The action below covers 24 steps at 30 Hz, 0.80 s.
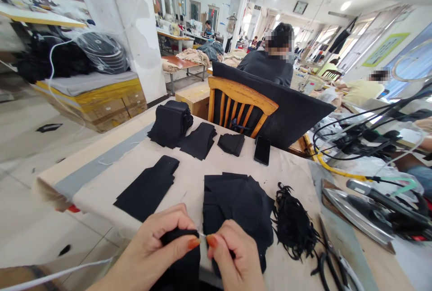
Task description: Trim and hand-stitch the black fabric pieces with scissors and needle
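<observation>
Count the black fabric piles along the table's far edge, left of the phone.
3: a thick stack at the left, a flatter pile beside it, and a small pile nearest the phone.

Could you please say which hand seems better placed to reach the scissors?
Probably the right hand: it is nearer the scissors, which lie on its side, past the black strips. The left hand, holding black cloth, is farther away.

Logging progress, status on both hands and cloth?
Left hand: holding black cloth. Right hand: pinched beside it, contents unclear. Black pile just beyond right hand.
</observation>
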Available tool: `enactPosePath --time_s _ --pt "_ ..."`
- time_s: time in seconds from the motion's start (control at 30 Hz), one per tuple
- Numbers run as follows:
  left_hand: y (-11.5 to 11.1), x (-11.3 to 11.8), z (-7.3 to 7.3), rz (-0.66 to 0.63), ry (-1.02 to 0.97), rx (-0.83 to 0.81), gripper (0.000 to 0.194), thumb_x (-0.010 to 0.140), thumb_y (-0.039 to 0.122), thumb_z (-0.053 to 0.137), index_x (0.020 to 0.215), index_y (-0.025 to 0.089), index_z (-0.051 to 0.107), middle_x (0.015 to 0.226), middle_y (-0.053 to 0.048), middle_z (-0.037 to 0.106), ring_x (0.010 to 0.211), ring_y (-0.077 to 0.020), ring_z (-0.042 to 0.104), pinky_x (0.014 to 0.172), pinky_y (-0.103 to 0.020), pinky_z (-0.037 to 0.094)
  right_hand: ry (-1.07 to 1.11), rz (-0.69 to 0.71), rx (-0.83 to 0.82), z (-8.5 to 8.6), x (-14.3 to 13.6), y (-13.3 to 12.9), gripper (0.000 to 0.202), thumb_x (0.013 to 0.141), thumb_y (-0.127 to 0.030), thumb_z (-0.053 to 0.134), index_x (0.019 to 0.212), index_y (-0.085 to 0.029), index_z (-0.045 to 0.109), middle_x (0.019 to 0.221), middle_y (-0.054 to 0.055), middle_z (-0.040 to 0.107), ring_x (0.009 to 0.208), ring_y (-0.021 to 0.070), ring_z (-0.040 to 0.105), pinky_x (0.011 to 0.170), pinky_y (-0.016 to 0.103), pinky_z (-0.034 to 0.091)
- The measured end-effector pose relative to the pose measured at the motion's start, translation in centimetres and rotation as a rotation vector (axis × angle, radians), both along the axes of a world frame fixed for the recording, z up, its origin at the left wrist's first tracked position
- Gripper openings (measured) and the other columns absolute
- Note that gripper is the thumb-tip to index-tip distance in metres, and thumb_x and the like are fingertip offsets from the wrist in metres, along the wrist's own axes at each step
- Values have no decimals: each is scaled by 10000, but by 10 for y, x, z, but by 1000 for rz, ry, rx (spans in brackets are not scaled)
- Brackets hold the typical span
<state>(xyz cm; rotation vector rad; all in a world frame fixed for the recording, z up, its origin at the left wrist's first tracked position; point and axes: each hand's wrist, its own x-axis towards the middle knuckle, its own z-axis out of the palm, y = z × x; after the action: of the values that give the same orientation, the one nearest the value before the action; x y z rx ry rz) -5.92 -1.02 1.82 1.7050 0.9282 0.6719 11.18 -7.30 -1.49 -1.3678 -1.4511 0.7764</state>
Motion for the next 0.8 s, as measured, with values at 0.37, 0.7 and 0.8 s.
enactPosePath --time_s 0.37,0.7,0.8 --pt "6 -2 -8 -55 -34 437 237 857 67 532 887 249 682 718 27 587 642 -106 573 579 -169 437 377 127 -332 -16 -15 -4 530 928 -577 353 563 -204 442 482 -40 377 428 94 343 443 237 258" --pt "2 22 -19 126 -210 -567 182 819 381 629 840 202 652 669 45 532 563 -94 436 485 -170 342 359 -132 -306 10 15 13 272 807 -430 644 713 -175 630 650 -36 435 566 89 346 500 220 251" --pt "3 25 -17 105 -263 -601 182 779 360 675 812 182 654 673 40 543 567 -86 407 479 -163 320 490 -51 -328 10 14 16 289 847 -438 601 754 -170 658 686 -33 433 546 77 326 486 223 237"
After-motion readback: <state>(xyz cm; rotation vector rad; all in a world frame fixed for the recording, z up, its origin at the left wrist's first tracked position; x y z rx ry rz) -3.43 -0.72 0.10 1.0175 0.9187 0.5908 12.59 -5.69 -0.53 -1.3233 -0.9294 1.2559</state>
